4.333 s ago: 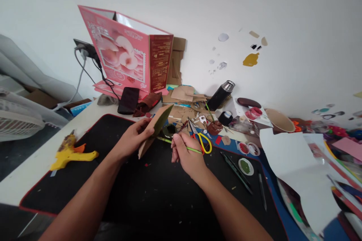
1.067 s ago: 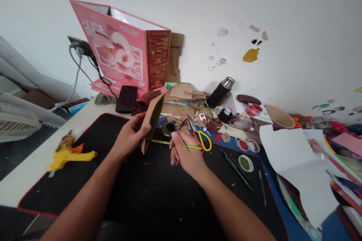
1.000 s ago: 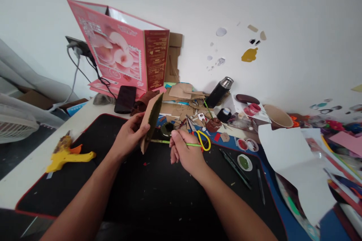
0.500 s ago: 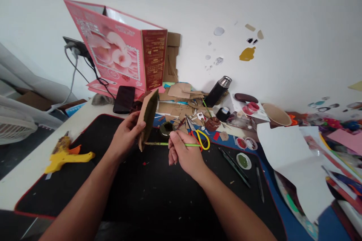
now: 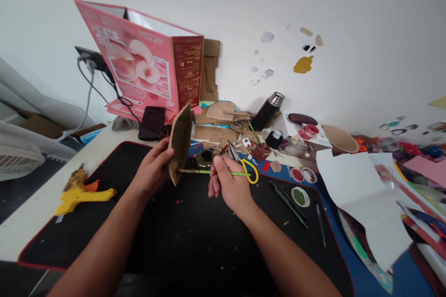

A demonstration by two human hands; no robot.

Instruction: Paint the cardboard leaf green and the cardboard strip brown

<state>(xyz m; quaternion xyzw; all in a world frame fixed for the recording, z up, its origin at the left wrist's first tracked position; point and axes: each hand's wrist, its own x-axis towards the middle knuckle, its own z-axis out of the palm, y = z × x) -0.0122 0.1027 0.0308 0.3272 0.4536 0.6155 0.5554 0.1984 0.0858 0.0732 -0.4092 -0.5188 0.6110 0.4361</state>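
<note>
My left hand (image 5: pixel 155 169) grips a folded cardboard piece (image 5: pixel 181 141) by its left side, holding it upright above the black mat (image 5: pixel 195 241). Dark green paint coats the face turned to the right. Between the fingers of my right hand (image 5: pixel 230 181) is a thin paintbrush (image 5: pixel 197 171) with a light green handle, held level. Its tip meets the lower part of the painted face. Just behind the brush sits an open jar of dark green paint (image 5: pixel 205 158). Yellow-handled scissors (image 5: pixel 251 171) lie beyond my right hand, partly hidden by it.
A yellow glue gun (image 5: pixel 81 192) lies at the left. Behind are a phone (image 5: pixel 152 123), a pink box (image 5: pixel 139 65), cardboard scraps (image 5: pixel 219 111) and a black flask (image 5: pixel 267 112). Pens (image 5: pixel 288 205) and a lid with green paint (image 5: pixel 300 196) lie at the right, near white paper (image 5: pixel 358 204).
The cardboard has turned so more of its green inner face shows. My right hand and the brush have shifted slightly up, with the tip still at the cardboard's lower part.
</note>
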